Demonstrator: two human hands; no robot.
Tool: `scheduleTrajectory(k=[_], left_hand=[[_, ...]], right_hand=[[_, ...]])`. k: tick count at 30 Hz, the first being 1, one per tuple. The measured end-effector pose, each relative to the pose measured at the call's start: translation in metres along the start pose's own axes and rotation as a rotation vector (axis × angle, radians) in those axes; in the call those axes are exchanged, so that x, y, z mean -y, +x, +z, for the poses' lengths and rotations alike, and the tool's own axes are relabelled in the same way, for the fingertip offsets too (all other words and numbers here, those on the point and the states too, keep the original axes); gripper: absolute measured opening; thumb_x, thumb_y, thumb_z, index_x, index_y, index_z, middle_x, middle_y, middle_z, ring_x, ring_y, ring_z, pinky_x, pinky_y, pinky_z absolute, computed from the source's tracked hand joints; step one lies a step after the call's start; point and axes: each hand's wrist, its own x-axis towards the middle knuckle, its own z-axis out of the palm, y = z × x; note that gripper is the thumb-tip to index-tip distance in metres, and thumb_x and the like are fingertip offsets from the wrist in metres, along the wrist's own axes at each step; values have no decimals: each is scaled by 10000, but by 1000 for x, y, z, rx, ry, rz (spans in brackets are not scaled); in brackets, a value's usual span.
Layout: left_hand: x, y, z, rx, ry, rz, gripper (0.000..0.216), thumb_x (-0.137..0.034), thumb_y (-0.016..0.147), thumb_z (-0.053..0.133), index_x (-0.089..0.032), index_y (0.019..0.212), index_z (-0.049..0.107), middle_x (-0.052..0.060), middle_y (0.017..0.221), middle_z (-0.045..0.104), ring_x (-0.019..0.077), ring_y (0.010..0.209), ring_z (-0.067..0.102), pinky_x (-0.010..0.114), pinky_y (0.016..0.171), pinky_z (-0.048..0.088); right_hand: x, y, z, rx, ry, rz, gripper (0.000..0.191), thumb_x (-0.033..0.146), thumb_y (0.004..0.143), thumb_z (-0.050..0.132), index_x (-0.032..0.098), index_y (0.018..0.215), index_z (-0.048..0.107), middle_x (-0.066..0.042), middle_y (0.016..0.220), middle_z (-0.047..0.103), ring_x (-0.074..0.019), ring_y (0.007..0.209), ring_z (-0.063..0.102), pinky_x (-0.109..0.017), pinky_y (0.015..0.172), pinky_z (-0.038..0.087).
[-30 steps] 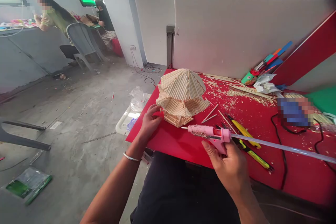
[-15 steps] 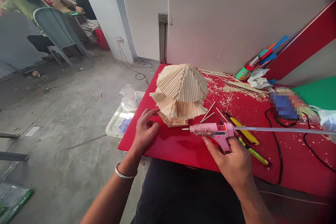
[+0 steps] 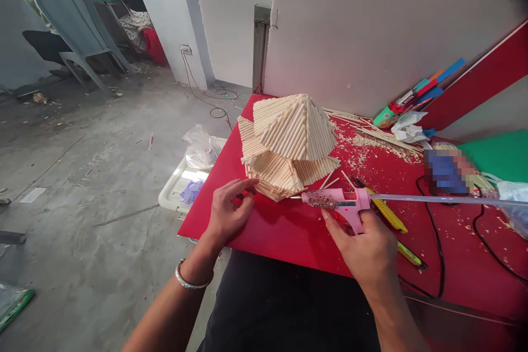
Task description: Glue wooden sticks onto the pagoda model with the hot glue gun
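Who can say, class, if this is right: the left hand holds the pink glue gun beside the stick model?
The wrong part is the left hand: the head view shows the right hand holding the pink glue gun beside the stick model.

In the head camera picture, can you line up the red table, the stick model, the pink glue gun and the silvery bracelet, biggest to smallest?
1. Red table, biggest by far
2. Stick model
3. Pink glue gun
4. Silvery bracelet, smallest
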Motion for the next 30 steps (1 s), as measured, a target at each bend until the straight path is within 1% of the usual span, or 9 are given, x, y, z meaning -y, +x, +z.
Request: scheduleTrajectory(k=[3,7,12,17,21,23,25,30], left_hand=[[-1,0,0,-33,4,-5,304,-108,756,510,-169,941,744,0,663,703,120,564,617,228,553,504],[-2,1,0,-71,10,-3,271,-132,779,524,-157,929,749,-4,626,686,111,532,598,220,533,490],[-3,0,1,-80,10,25,261,-127,792,524,-149,928,745,6,647,696,105,527,587,219,521,477],[-2,0,2,-80,22,26,256,-136,797,529,-162,932,745,7,662,696,108,541,588,224,533,483],[-1,0,2,-85,31,37,259,-136,801,521,-164,925,746,1,628,670,107,535,579,222,530,478],[-1,0,2,-85,38,36,256,-139,804,519,-167,921,746,-1,624,664,107,538,576,220,528,477],[0,-1,3,-82,38,33,255,-139,803,521,-167,924,744,0,631,665,107,543,579,217,527,478],[2,-1,3,-86,15,36,250,-129,792,534,-164,923,745,3,644,676,110,547,587,219,530,480]], right_hand=[[-1,1,4,-7,-52,-16,445,492,807,619,122,1046,678,-101,814,708,-221,712,660,-314,627,500],[-2,2,8,-33,-134,-41,433,476,808,603,113,1033,673,-129,887,714,-244,771,669,-324,653,497],[-3,3,8,-63,-184,-75,366,444,812,592,127,972,682,-113,855,705,-225,734,658,-309,628,476],[-5,5,7,-42,-192,-99,363,423,814,574,131,1007,668,-108,854,695,-222,724,644,-310,617,464],[-5,6,6,-36,-179,-99,323,416,815,565,147,964,667,-105,863,692,-218,735,643,-305,625,466],[-6,6,6,-32,-175,-95,323,410,815,561,153,980,664,-104,870,690,-218,744,642,-306,633,468],[-6,6,6,-31,-177,-95,329,406,816,558,150,995,663,-105,867,689,-219,739,640,-308,629,465],[-7,5,6,-37,-183,-91,319,408,817,561,144,957,671,-104,851,690,-214,717,635,-304,609,449]])
